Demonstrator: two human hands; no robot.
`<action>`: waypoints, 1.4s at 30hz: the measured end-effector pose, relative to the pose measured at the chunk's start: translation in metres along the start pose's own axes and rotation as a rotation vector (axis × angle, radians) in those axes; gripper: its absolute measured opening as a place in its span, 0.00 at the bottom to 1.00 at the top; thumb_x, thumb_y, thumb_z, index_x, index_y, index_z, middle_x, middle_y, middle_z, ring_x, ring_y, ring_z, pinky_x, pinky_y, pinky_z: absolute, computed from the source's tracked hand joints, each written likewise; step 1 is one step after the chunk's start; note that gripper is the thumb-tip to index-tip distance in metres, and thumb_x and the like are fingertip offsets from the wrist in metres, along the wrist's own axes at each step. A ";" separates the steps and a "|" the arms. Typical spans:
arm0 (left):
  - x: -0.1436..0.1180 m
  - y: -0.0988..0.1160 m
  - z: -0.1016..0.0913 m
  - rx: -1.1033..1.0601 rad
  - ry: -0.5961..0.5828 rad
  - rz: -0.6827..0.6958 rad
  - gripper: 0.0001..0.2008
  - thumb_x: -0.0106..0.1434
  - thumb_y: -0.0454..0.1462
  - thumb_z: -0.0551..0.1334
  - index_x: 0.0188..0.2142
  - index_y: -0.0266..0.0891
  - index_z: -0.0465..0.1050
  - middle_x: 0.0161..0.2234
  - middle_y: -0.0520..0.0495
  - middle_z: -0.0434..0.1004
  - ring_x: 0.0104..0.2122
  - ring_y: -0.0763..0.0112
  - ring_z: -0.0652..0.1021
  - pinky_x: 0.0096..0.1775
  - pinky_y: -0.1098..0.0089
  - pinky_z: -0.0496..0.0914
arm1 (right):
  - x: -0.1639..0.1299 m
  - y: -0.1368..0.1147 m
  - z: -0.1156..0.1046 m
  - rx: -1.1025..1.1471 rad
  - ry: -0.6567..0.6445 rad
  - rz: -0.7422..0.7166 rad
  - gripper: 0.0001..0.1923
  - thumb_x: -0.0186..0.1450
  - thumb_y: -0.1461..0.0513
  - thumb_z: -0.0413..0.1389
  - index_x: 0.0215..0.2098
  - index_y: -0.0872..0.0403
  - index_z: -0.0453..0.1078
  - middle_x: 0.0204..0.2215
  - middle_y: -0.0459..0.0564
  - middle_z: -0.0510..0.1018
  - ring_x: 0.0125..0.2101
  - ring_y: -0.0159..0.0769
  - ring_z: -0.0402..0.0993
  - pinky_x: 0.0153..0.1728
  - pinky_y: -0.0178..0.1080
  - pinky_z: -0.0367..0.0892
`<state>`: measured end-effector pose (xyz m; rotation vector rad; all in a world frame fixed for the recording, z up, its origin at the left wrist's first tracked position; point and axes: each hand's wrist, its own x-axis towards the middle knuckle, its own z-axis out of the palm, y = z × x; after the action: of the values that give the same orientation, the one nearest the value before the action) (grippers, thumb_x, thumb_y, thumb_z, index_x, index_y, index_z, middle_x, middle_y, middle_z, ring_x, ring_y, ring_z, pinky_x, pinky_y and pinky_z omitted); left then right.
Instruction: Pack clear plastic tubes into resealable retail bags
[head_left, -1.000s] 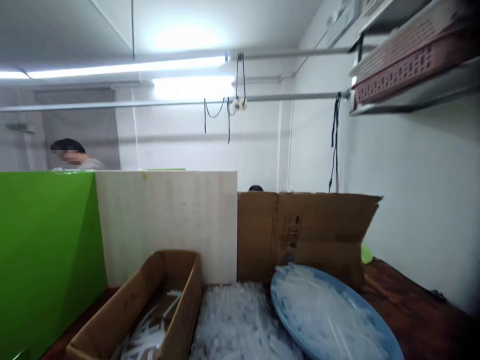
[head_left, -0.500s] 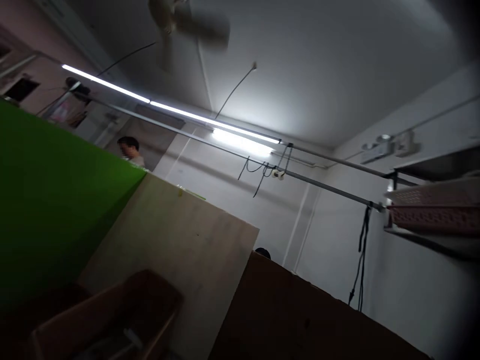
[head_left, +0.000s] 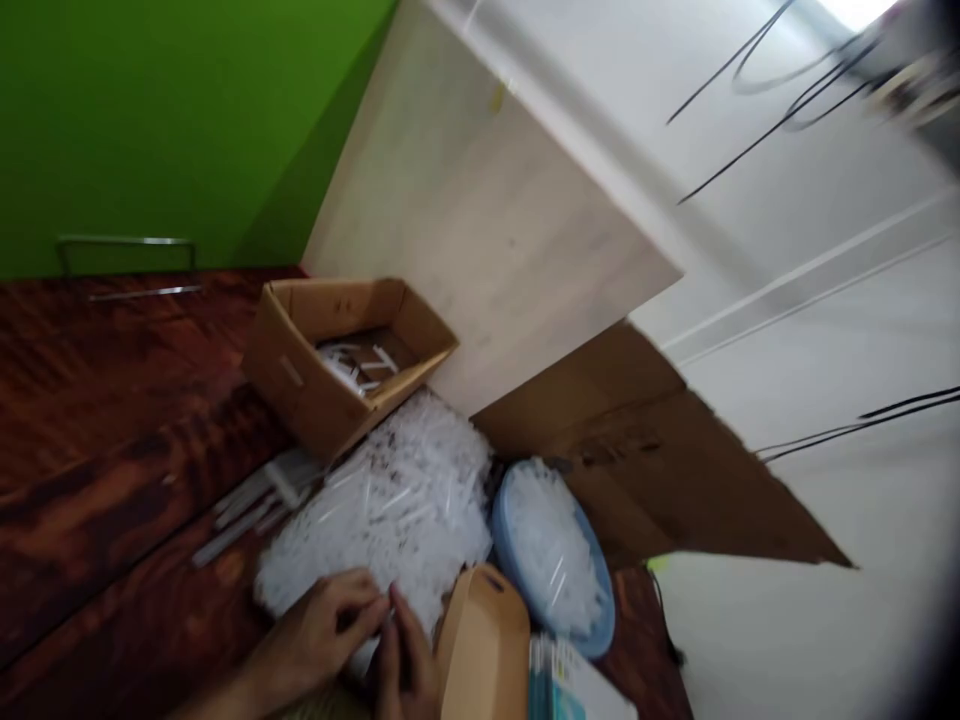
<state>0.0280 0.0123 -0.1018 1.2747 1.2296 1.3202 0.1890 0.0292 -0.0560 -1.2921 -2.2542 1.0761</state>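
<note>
The view is strongly tilted. My left hand (head_left: 322,625) and my right hand (head_left: 405,660) meet at the near edge of a heap of small clear plastic pieces (head_left: 397,510) on a dark wooden table (head_left: 97,420). Fingertips of both hands pinch together at something small and pale; blur hides what it is. A blue round tray (head_left: 592,590) filled with more clear pieces lies just right of the heap.
An open cardboard box (head_left: 300,370) with white pieces inside stands behind the heap. A pale board (head_left: 487,220), a green partition (head_left: 150,120) and a cardboard sheet (head_left: 675,480) wall the table. A tan cardboard flap (head_left: 484,640) sits beside my right hand. Loose clear strips (head_left: 247,510) lie left.
The camera has swung from the ceiling and lights down to the table and rolled sideways. My two hands, unseen before, are now in view at the heap.
</note>
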 end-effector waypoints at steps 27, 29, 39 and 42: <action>0.017 0.010 -0.024 -0.248 -0.153 -0.378 0.12 0.60 0.42 0.71 0.40 0.37 0.80 0.29 0.51 0.77 0.26 0.75 0.73 0.31 0.75 0.68 | 0.010 0.001 0.026 0.654 0.360 -0.062 0.15 0.73 0.60 0.52 0.52 0.49 0.77 0.45 0.51 0.82 0.45 0.42 0.78 0.48 0.42 0.72; 0.019 0.012 -0.026 -0.294 -0.148 -0.425 0.12 0.56 0.40 0.74 0.37 0.36 0.81 0.29 0.49 0.80 0.26 0.75 0.74 0.31 0.75 0.68 | 0.009 0.001 0.022 0.598 0.341 -0.090 0.14 0.72 0.61 0.52 0.52 0.49 0.77 0.44 0.51 0.83 0.44 0.41 0.79 0.47 0.41 0.71; 0.017 0.023 -0.032 -0.191 -0.221 -0.432 0.10 0.57 0.42 0.73 0.31 0.36 0.84 0.26 0.45 0.83 0.27 0.69 0.79 0.33 0.72 0.72 | -0.002 0.018 0.022 0.498 0.275 0.014 0.12 0.68 0.60 0.60 0.49 0.52 0.72 0.34 0.48 0.82 0.34 0.37 0.79 0.38 0.37 0.70; 0.023 0.035 -0.036 0.039 -0.319 -0.317 0.08 0.56 0.41 0.74 0.31 0.38 0.85 0.30 0.43 0.84 0.32 0.64 0.81 0.36 0.70 0.72 | -0.005 0.024 0.022 0.423 0.270 0.036 0.07 0.64 0.59 0.63 0.35 0.53 0.71 0.30 0.46 0.80 0.31 0.37 0.77 0.34 0.36 0.67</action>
<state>-0.0078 0.0288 -0.0636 1.2039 1.1749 0.8341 0.1926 0.0222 -0.0879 -1.2142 -1.6994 1.2254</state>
